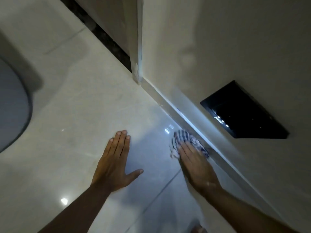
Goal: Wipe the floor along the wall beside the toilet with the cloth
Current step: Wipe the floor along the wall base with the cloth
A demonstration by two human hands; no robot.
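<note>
Right hand (196, 163) flat, palm down, pressing a crumpled blue-striped cloth (186, 142) onto the floor tile (80, 106). No pinch; fingers extended so pressure spreads over the wad. Cloth pokes out past the fingertips, far edge touching the skirting (170, 105), so the wipe tracks the wall line. Left hand (114, 162) splayed flat, empty, bare tile under it, likely bracing body weight. Toilet (11, 105) well off beyond the left hand.
</note>
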